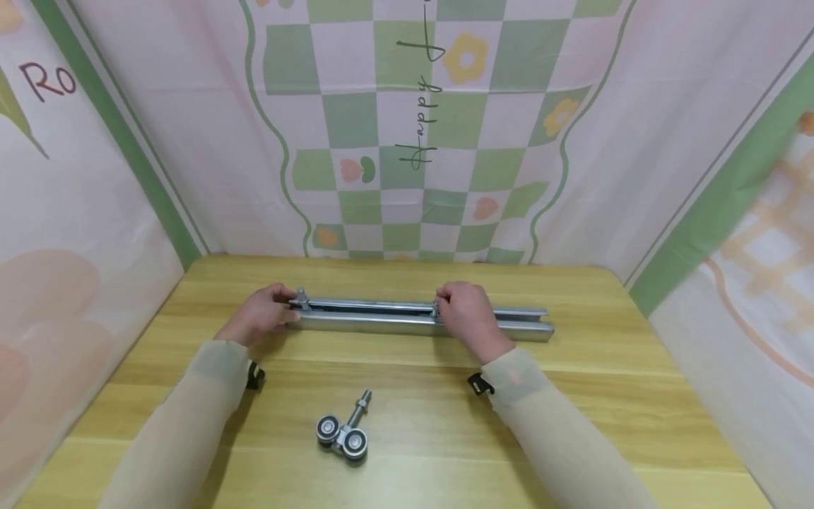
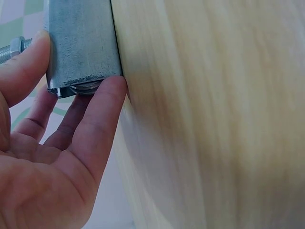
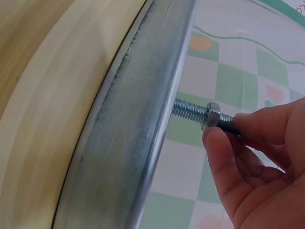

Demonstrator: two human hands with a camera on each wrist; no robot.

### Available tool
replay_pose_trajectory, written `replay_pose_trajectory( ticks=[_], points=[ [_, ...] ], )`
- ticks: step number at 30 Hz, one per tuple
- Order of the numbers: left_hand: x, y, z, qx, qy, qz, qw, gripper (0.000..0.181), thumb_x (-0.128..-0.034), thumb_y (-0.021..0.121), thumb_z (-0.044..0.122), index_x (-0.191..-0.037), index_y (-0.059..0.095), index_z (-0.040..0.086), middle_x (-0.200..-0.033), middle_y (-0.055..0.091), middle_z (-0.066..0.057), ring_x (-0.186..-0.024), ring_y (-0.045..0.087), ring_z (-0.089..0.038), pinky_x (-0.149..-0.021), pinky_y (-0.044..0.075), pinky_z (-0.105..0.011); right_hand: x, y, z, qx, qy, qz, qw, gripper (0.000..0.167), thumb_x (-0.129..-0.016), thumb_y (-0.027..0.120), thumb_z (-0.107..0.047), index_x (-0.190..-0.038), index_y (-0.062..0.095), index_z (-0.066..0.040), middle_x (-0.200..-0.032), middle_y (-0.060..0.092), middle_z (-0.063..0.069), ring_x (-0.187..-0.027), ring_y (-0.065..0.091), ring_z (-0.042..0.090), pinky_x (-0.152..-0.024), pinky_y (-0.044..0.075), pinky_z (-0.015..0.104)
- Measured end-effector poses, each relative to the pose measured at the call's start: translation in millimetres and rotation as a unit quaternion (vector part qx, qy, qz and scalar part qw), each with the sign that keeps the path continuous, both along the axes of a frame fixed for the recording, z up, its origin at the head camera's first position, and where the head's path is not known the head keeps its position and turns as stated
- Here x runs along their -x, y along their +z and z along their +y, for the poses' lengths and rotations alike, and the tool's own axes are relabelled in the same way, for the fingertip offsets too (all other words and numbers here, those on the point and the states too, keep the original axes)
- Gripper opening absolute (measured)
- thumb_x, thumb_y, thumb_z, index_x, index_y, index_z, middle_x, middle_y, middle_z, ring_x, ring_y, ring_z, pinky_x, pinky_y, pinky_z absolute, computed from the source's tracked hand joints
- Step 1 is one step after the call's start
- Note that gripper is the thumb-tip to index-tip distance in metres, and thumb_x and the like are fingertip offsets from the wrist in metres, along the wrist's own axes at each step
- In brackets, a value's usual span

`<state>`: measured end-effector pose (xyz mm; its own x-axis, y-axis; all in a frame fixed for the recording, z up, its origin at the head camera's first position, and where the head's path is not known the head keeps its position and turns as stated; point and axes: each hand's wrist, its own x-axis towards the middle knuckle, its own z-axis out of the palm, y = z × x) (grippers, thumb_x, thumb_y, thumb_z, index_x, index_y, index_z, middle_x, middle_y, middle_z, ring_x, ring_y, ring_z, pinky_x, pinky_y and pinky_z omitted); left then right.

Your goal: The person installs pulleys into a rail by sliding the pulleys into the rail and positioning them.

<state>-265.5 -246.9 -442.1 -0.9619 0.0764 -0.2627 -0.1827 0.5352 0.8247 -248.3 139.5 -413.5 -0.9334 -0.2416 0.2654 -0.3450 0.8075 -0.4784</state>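
A silver U-shaped metal rail [image 1: 369, 324] lies across the far part of the table, its slot facing up. At its left end my left hand [image 1: 261, 311] holds the rail between thumb and fingers. In the left wrist view a wheel [image 2: 86, 88] shows inside that end, and a threaded bolt [image 2: 16, 47] with a nut sticks out beside the thumb. Right of the rail's middle, my right hand [image 1: 467, 314] pinches the end of another threaded bolt [image 3: 189, 110] rising from the slot. A hex nut [image 3: 213, 116] sits on it, just by the fingertips.
Nearer on the wooden table [image 1: 420, 431] lies a loose roller trolley [image 1: 343, 435] with black-and-silver wheels and a threaded bolt. Behind the table's far edge hangs a green-and-white checked cloth [image 1: 407, 113]. Patterned cloth also stands at both sides.
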Motion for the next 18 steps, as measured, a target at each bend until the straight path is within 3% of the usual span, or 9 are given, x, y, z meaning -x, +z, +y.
replay_pose_trajectory(
  ticks=[18],
  points=[
    [0.9,-2.5,-1.6,0.006,-0.003,-0.002,1.0,0.044,-0.0908,0.072,0.011,-0.13,0.053,0.003,-0.132,0.052,-0.019,-0.108,0.054,-0.032,-0.082,0.053,-0.039,3.1,-1.8,-17.3,0.003,0.027,0.039,0.9988,0.017,-0.095,0.06,-0.009,-0.097,0.074,-0.001,-0.1,0.072,0.015,-0.093,0.068,0.029,-0.082,0.055,0.044]
  ],
)
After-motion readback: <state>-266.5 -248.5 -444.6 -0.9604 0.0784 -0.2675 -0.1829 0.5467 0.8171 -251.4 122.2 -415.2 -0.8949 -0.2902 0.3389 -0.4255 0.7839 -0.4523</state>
